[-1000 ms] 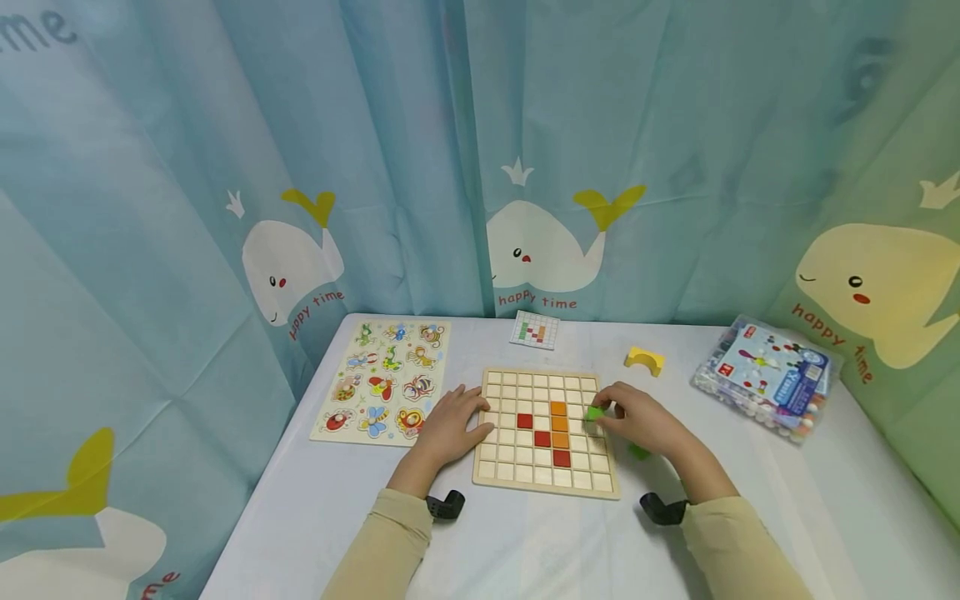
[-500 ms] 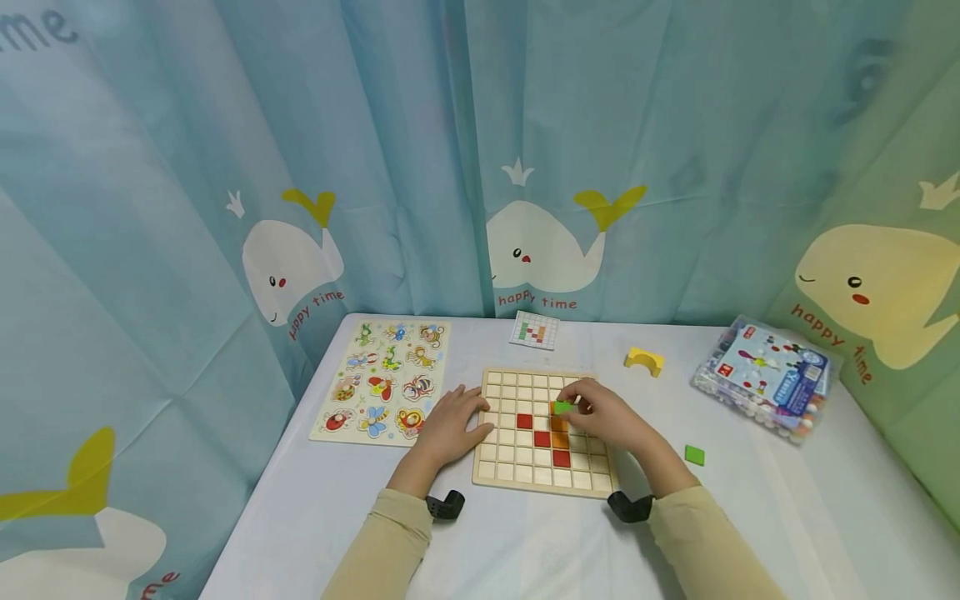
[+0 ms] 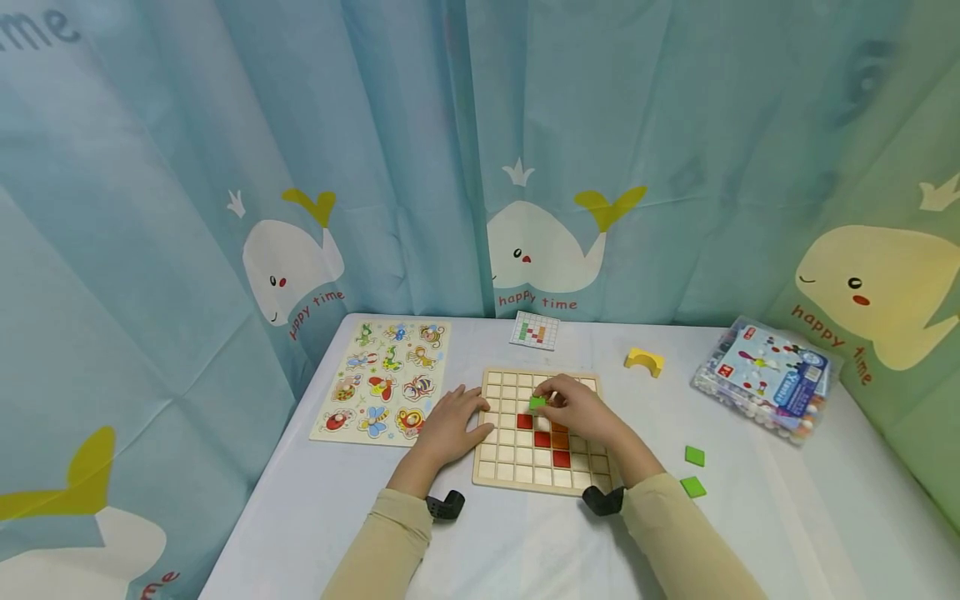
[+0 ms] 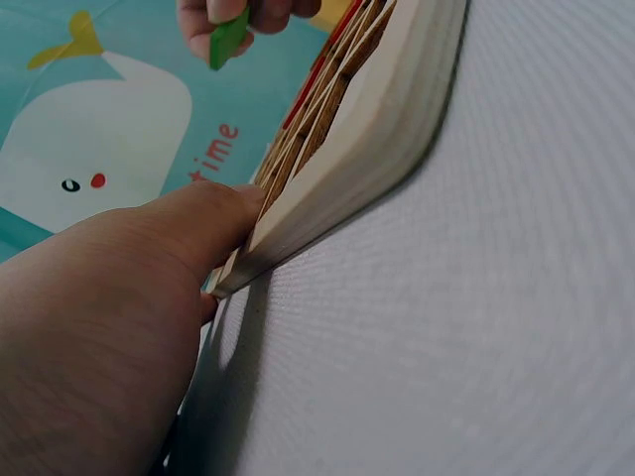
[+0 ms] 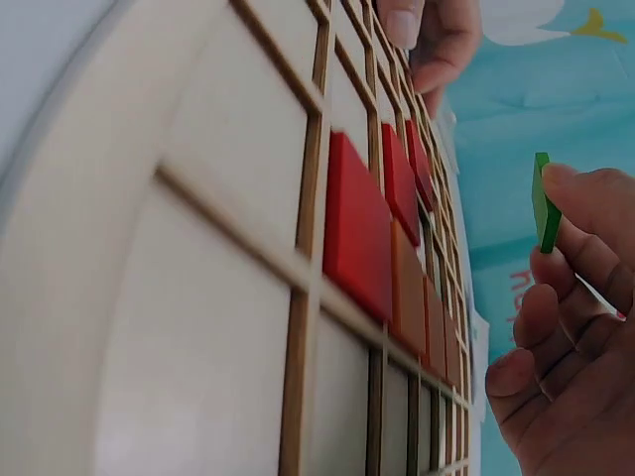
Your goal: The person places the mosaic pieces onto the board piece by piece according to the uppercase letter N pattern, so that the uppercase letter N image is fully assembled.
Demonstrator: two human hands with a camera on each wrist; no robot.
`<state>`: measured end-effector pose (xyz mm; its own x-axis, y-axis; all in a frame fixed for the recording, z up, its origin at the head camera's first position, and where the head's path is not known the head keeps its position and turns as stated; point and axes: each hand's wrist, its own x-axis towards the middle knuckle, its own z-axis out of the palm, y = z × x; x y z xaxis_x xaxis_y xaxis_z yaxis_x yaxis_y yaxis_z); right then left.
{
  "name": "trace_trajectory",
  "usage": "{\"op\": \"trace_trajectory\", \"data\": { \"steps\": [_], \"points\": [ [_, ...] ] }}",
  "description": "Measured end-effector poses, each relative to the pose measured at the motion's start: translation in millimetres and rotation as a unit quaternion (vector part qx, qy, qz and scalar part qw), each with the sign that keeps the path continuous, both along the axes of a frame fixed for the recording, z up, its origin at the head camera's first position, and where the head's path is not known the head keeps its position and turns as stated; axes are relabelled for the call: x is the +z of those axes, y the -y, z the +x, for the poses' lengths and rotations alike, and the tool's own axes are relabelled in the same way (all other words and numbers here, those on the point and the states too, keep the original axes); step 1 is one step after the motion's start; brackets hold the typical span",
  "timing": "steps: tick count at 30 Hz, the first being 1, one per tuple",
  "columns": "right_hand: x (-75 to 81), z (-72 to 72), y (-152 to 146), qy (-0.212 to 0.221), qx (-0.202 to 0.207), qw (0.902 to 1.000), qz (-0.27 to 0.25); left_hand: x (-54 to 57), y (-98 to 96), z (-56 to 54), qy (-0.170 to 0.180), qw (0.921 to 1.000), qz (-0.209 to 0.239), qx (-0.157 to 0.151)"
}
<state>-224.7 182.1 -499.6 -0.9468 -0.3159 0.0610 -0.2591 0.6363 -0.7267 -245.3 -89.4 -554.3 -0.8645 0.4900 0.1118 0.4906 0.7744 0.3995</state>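
Note:
Between the thumb and fingers of my right hand (image 3: 581, 408) is a small green square tile (image 3: 537, 402), raised over the wooden grid board (image 3: 540, 490). In the right wrist view the pinched tile stands on edge, seen apart from the board. My left hand (image 3: 448, 427) rests at the board's left edge, its thumb on the rim in the left wrist view. Three red tiles, one of them a red tile (image 3: 562, 459), lie in a diagonal of cells. Orange tiles (image 3: 559, 440) fill a column beside them, partly hidden by my right hand.
Two green tiles (image 3: 694, 456) lie right of the board. Behind it sits a small pattern card (image 3: 535, 331). An insect puzzle board (image 3: 352, 427) is at left. A yellow arch block (image 3: 644, 362) and a clear plastic box (image 3: 767, 379) stand at right; a curtain (image 3: 420, 167) hangs behind.
My right hand has carried the green tile leftward across the board, from its right side to near the middle. Two green tiles at right have come into sight. My left hand stays put.

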Motion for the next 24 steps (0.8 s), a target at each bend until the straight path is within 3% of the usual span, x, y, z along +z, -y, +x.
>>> {"op": "trace_trajectory", "data": {
  "steps": [24],
  "points": [
    [-7.6,-25.4,34,0.031,-0.005,0.9984,0.048,-1.5,-1.0,-0.7,0.006,1.0,0.004,0.001]
  ]
}}
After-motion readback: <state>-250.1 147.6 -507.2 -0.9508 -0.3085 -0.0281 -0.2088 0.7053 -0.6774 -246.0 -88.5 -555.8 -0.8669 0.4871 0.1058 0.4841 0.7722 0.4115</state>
